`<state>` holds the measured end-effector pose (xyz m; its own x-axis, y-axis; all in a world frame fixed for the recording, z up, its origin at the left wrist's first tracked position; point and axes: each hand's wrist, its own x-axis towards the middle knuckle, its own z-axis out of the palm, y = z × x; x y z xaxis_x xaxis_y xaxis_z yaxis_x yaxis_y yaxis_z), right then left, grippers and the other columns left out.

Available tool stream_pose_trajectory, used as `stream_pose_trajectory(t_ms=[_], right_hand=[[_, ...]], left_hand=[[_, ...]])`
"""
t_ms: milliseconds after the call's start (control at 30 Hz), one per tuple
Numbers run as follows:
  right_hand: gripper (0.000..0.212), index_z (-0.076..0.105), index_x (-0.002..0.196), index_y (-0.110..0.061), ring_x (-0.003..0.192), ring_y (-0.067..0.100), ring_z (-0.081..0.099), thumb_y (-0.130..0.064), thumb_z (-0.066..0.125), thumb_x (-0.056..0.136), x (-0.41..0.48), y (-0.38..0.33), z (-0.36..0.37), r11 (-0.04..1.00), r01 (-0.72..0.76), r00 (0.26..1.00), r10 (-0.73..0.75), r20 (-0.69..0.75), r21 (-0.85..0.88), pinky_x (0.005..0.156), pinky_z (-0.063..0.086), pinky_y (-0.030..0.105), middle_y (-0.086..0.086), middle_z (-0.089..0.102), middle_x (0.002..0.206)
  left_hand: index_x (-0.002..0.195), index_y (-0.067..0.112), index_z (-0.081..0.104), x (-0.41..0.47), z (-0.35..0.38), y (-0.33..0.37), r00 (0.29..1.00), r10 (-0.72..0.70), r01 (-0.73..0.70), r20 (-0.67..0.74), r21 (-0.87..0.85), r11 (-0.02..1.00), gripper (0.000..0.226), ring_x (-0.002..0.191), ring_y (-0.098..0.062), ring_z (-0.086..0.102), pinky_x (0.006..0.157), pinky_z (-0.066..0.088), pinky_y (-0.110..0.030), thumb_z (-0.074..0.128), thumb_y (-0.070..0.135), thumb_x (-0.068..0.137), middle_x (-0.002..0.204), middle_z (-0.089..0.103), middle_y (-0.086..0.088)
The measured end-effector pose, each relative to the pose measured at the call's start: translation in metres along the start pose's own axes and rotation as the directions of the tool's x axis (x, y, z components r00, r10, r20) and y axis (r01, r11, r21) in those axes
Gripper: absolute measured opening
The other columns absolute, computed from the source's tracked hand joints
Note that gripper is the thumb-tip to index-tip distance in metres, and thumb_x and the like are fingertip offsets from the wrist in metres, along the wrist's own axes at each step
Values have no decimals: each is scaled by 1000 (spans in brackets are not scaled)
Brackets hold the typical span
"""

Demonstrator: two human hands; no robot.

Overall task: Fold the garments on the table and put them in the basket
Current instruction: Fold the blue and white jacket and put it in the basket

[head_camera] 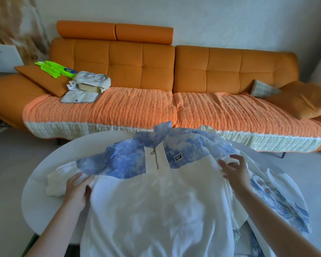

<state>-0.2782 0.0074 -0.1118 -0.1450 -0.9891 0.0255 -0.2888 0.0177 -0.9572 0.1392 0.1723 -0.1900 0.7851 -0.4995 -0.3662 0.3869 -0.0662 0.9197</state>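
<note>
While flat, pullover (152, 201) collar toward sofa (126, 58).

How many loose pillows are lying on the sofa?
3: the left orange pillow at the sofa's left end; the plaid pillow and the right orange pillow at its right end. Others may be hidden.

We stretch both bare forearms forward, well apart; our left grip (77, 190) lies thumb up, fingers curled under the edge of the sweatshirt (156, 201); our right grip (233, 169), farther out, curls thumb and spread fingers round bunched cloth at its shoulder.
</note>
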Motion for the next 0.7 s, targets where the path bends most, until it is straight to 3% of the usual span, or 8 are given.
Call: stream_pose_trajectory(t_ms=[67, 200, 300, 400, 467, 567, 633, 700], right_hand=[[50, 51, 129, -15, 84, 28, 60, -18, 69, 82, 6, -2, 5, 1000, -5, 1000, 5, 2, -23, 81, 49, 38, 15, 62, 95], [40, 57, 125, 1, 83, 18, 51, -9, 63, 86, 26, -9, 2, 968, 84, 986, -116, -123, -237, 77, 36, 22, 18, 59, 111], [41, 58, 124, -3, 93, 27, 55, -14, 66, 85, 36, -7, -4, 927, 95, 991, -122, -52, -362, 88, 42, 32, 18, 47, 129], [41, 61, 123, -21, 105, 35, 52, -32, 66, 84, 31, -1, -4, 778, 49, 998, -57, 7, -626, 89, 41, 40, 18, 48, 122], [38, 63, 121, -25, 102, 33, 50, -36, 62, 85, 26, -7, -2, 670, 125, 973, -226, -41, -732, 85, 40, 38, 16, 54, 108], [31, 68, 113, -18, 95, 32, 46, -26, 67, 83, 24, -24, 12, 578, 355, 842, -539, -16, -735, 80, 39, 40, 13, 55, 98], [32, 68, 113, -17, 104, 33, 43, -27, 68, 82, 26, -33, 34, 509, 505, 782, -611, 121, -697, 87, 39, 45, 13, 56, 111], [46, 58, 127, -21, 128, 34, 34, -43, 56, 86, 27, -37, 62, 470, 590, 784, -528, 327, -656, 103, 30, 48, 10, 47, 138]], left_hand=[[119, 28, 59, 15, 2, -2, 999, 8, -10, 50, 43, 999, 50, 108, -34, 58, 94, 46, -46, 67, 3, 77, 126, 57, -12], [124, 17, 60, 24, 1, 10, 969, 198, -194, -150, 39, 980, 60, 105, -28, 59, 97, 46, -44, 59, -12, 72, 118, 60, -10], [123, 14, 61, 32, -11, 13, 916, 320, -280, -241, 186, 942, 57, 113, -35, 57, 99, 45, -47, 57, -13, 73, 123, 60, -14], [129, 7, 53, 45, -19, 16, 948, 288, -182, -133, 516, 837, 44, 112, -42, 54, 97, 43, -50, 55, -2, 86, 126, 55, -24], [134, 14, 48, 50, -19, 23, 975, 220, -162, 29, 770, 617, 43, 102, -42, 58, 88, 49, -48, 55, 16, 91, 119, 58, -24], [129, 14, 50, 47, -10, 55, 975, 222, -57, 16, 982, 179, 38, 101, -35, 59, 84, 46, -40, 47, 32, 95, 114, 60, -18], [119, 7, 58, 39, 10, 74, 965, 263, -20, -3, 996, 84, 34, 103, -33, 60, 88, 48, -38, 43, 27, 96, 111, 62, -17], [118, 6, 59, 27, 41, 80, 916, 369, -165, 161, 986, -22, 34, 106, -32, 59, 87, 46, -37, 40, 27, 98, 115, 62, -17]])
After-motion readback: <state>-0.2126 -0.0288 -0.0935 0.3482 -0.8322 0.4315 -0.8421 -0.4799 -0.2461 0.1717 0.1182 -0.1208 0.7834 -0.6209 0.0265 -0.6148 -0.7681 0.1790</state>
